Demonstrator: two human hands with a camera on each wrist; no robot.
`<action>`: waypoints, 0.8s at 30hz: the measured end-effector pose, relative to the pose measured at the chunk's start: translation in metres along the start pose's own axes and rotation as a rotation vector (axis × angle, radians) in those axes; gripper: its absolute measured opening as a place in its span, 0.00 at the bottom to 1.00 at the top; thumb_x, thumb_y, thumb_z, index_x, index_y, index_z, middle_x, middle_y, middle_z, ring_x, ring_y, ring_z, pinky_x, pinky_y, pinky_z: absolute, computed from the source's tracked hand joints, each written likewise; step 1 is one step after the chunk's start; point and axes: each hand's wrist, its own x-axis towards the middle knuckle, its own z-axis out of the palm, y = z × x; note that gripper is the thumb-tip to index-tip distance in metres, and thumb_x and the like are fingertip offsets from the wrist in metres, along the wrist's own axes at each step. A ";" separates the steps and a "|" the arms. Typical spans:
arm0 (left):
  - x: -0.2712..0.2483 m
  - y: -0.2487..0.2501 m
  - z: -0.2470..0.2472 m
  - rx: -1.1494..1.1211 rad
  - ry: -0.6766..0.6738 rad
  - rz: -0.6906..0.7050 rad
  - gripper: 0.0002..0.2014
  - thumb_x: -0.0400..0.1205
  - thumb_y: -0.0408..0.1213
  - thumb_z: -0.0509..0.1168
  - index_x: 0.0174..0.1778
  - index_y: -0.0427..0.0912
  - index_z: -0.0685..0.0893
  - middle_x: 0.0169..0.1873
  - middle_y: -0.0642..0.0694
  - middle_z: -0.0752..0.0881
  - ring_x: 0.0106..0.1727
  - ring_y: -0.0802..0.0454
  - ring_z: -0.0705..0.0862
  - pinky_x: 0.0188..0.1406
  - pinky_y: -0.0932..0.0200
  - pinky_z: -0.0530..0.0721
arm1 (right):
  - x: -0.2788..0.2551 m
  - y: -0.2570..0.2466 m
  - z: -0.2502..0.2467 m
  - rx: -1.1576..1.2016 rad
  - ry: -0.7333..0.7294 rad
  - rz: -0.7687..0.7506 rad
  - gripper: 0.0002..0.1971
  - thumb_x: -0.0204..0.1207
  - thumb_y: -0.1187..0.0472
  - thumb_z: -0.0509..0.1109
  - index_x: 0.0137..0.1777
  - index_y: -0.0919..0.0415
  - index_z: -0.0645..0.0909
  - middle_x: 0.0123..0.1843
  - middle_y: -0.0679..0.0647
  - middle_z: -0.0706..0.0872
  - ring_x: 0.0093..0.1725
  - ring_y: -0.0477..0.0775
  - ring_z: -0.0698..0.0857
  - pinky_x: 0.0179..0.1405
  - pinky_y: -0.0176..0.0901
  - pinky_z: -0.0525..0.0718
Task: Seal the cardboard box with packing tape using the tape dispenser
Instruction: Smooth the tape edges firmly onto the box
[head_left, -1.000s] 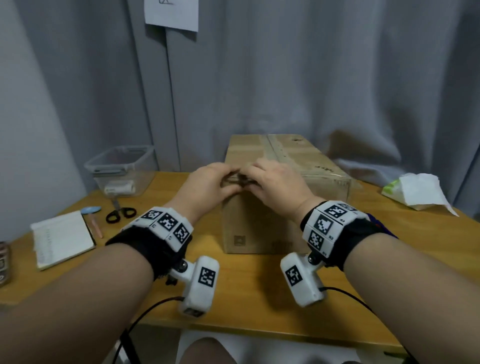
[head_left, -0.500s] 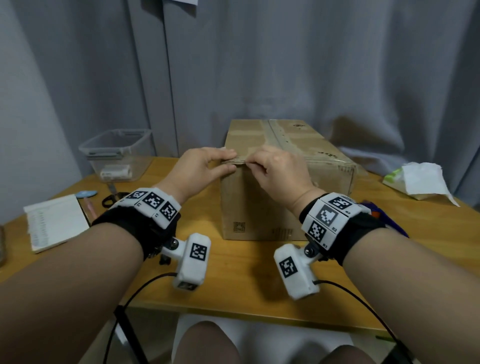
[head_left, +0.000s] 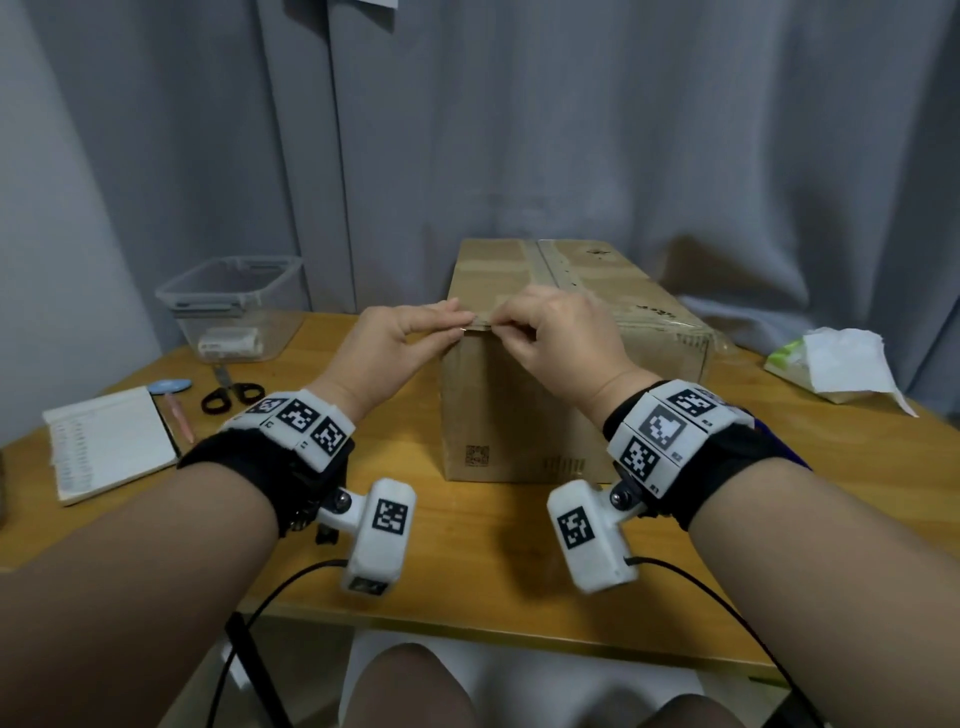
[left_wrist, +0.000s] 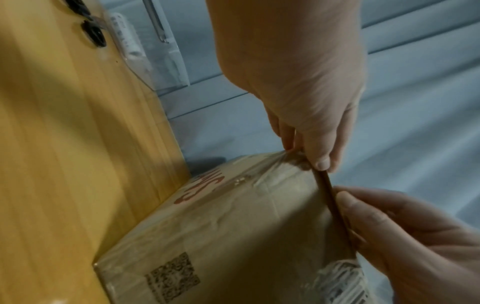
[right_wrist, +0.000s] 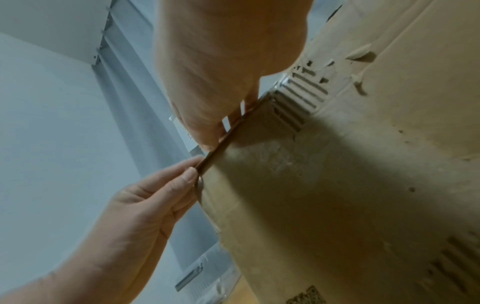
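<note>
The brown cardboard box (head_left: 519, 405) stands mid-table, old clear tape along its top seam. My left hand (head_left: 460, 325) and right hand (head_left: 498, 327) meet at its near top edge, each pinching the thin flap edge (head_left: 480, 326) between thumb and fingers. In the left wrist view, my left hand (left_wrist: 309, 158) pinches the flap edge (left_wrist: 330, 195) at the corner, and my right hand (left_wrist: 345, 203) grips it just below. The right wrist view shows my right hand (right_wrist: 218, 139) and left hand (right_wrist: 194, 170) on the same edge of the box (right_wrist: 337, 185). A blue object (head_left: 782, 441), mostly hidden, lies behind my right wrist.
A clear plastic bin (head_left: 234, 306) stands at the back left. Black scissors (head_left: 231, 395), a pen (head_left: 179, 421) and a notebook (head_left: 109, 441) lie left of the box. A white tissue packet (head_left: 841, 364) sits far right. Grey curtains hang close behind the table (head_left: 467, 571).
My hands were bunched together over the near top edge; they now sit slightly apart, pinching the flap edge. The view has tilted down a little.
</note>
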 end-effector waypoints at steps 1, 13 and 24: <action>-0.002 0.001 0.000 0.000 -0.006 0.021 0.15 0.78 0.33 0.70 0.61 0.46 0.84 0.63 0.50 0.82 0.65 0.69 0.76 0.72 0.74 0.66 | -0.001 0.001 0.001 -0.001 0.004 -0.002 0.09 0.78 0.55 0.66 0.51 0.52 0.88 0.47 0.50 0.88 0.45 0.56 0.85 0.42 0.53 0.84; 0.044 0.014 0.009 0.129 -0.086 -0.110 0.15 0.85 0.42 0.60 0.49 0.38 0.90 0.45 0.37 0.90 0.45 0.52 0.84 0.49 0.54 0.81 | 0.030 -0.001 -0.023 0.021 -0.162 0.139 0.18 0.85 0.48 0.51 0.55 0.51 0.82 0.53 0.55 0.88 0.55 0.61 0.84 0.51 0.50 0.79; 0.031 -0.002 0.008 0.209 -0.236 0.026 0.18 0.86 0.45 0.57 0.71 0.45 0.78 0.71 0.50 0.78 0.74 0.60 0.69 0.73 0.68 0.61 | 0.020 0.006 0.002 -0.297 -0.514 0.257 0.28 0.83 0.39 0.34 0.81 0.42 0.57 0.81 0.50 0.67 0.80 0.53 0.65 0.78 0.69 0.36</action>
